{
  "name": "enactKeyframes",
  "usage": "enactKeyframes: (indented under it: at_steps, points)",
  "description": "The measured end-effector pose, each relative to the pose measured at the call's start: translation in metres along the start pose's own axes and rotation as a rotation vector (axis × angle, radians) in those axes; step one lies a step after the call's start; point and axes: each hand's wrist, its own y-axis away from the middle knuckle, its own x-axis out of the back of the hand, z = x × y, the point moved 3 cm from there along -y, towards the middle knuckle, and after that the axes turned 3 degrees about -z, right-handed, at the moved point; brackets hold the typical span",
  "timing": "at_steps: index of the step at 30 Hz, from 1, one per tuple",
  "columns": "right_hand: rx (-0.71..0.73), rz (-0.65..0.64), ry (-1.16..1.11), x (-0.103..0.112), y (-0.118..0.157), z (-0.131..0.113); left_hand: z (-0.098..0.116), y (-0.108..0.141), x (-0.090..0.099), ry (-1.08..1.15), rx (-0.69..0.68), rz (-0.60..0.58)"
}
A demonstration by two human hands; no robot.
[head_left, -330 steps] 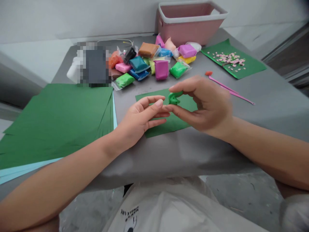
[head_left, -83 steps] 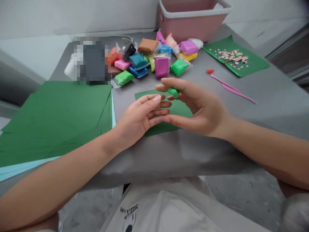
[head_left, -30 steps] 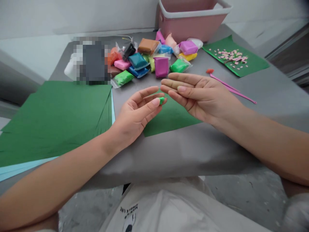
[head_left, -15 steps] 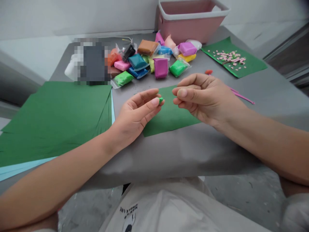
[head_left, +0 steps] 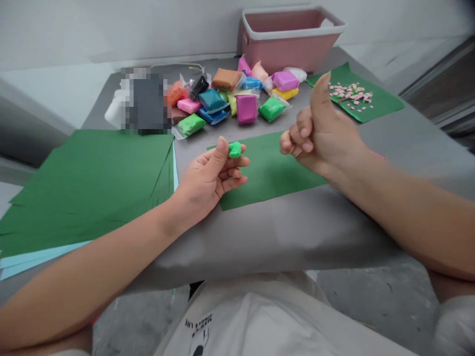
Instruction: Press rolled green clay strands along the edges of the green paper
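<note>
My left hand (head_left: 210,175) pinches a small lump of bright green modelling clay (head_left: 234,150) between thumb and fingers, above the left part of a green paper sheet (head_left: 267,168). Facing it across the sheet is my right hand (head_left: 326,131), its thumb raised away from the loosely bent fingers and nothing visible in it. A gap separates the two hands. Behind them lie colourful packets of clay, among them a green packet (head_left: 273,108) and a magenta packet (head_left: 246,109).
A stack of green sheets (head_left: 92,173) covers the table's left side. At the back stands a pink bin (head_left: 289,49) near a blurred dark object (head_left: 148,104). Another green sheet (head_left: 386,99) at right bears small pink pieces (head_left: 354,94). A pink tool (head_left: 378,155) shows behind my right wrist.
My right hand has lifted its thumb upward and moved slightly right. The left thumb has shifted back, showing more of the green clay. The view has tilted slightly.
</note>
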Motion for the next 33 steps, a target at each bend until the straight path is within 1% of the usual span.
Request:
enactKeyframes:
  at_steps: [4,6,8,9,12,13,15,17,21,26,30,33]
  points:
    - [0.033,-0.136,0.083,0.0,-0.005,0.009,-0.001,0.002,0.004,0.052,-0.045,-0.071]
    - [0.098,-0.154,0.144,-0.004,-0.001,0.009,-0.001,0.003,0.005,0.058,-0.031,-0.073]
    - [0.236,-0.125,0.255,-0.01,0.008,0.006,-0.001,0.004,0.005,0.062,-0.002,-0.07]
    - [0.34,-0.126,0.336,-0.015,0.013,0.004,-0.001,0.004,0.004,0.071,0.011,-0.079]
    - [0.69,-0.215,0.602,-0.032,0.033,-0.005,-0.003,0.005,0.001,0.1,0.048,-0.156]
    - [0.776,-0.248,0.677,-0.036,0.039,-0.007,-0.003,0.005,-0.001,0.099,0.063,-0.187]
    - [0.875,-0.278,0.783,-0.041,0.048,-0.011,-0.005,0.005,-0.002,0.073,0.093,-0.229]
    - [0.932,-0.274,0.816,-0.043,0.054,-0.014,-0.007,0.005,-0.002,0.045,0.1,-0.236]
    - [1.026,-0.221,0.787,-0.043,0.059,-0.018,-0.008,0.005,0.001,0.011,0.086,-0.247]
    - [0.994,-0.174,0.785,-0.043,0.06,-0.021,-0.008,0.005,0.004,0.009,0.052,-0.279]
    - [0.991,-0.212,0.734,-0.044,0.058,-0.018,-0.008,0.005,0.003,0.026,0.036,-0.254]
    - [1.023,-0.199,0.726,-0.045,0.057,-0.019,-0.007,0.005,0.001,0.024,0.048,-0.223]
